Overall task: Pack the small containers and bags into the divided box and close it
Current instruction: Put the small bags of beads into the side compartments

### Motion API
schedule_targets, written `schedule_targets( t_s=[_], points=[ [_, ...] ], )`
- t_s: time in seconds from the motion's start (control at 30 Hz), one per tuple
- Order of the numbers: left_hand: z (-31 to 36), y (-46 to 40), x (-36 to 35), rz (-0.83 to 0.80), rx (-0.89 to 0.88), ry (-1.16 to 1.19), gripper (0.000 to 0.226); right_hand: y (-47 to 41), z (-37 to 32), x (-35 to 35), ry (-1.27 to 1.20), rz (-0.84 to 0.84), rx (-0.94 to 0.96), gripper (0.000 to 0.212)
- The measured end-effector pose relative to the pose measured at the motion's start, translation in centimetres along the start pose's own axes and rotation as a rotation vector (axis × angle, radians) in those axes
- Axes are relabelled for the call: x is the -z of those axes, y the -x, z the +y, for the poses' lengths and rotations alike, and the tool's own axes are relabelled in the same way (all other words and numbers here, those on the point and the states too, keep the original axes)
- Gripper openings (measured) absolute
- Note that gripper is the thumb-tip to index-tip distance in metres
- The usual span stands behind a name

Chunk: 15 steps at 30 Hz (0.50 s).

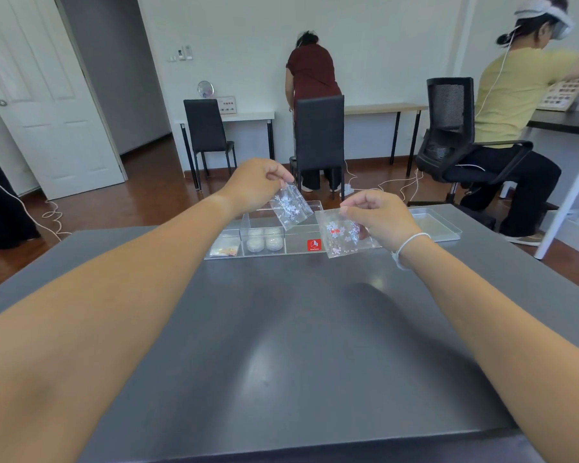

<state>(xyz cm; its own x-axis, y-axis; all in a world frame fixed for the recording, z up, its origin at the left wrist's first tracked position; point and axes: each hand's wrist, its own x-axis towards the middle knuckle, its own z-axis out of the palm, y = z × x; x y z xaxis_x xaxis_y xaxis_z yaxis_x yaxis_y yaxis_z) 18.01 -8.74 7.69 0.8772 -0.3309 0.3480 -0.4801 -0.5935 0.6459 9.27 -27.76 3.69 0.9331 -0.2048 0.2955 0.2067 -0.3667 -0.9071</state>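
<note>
One head-worn wide-angle camera is looking forward and down along both outstretched forearms, across a dark grey table (281, 329) that is filling the lower frame. It is sitting close to the arms, its lens bending the edges, and is also taking in the room beyond. No second view is sharing the scene.

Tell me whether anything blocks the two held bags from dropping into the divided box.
Nothing visible does. The left hand and right hand each pinch a clear bag (left bag, right bag) over the open divided box. Its lid lies to the right; round containers fill only one compartment.
</note>
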Motion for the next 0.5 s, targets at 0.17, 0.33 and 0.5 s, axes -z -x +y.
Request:
schedule_targets(
  t_s=[0.17,0.33,0.5],
  points=[
    [-0.2,-1.4,-1.1,0.004,-0.026,-0.003,0.026,-0.6,0.8,-0.2,-0.059,0.039,-0.016,0.007],
    [-0.3,-2.4,-1.8,-0.038,-0.055,-0.035,0.027,-0.7,1.5,-0.2,-0.050,0.041,-0.035,0.012],
    [-1.4,-3.0,-2.8,-0.178,-0.029,-0.091,0.025,-0.9,1.6,-0.3,-0.061,0.060,-0.032,0.012]
  ],
)
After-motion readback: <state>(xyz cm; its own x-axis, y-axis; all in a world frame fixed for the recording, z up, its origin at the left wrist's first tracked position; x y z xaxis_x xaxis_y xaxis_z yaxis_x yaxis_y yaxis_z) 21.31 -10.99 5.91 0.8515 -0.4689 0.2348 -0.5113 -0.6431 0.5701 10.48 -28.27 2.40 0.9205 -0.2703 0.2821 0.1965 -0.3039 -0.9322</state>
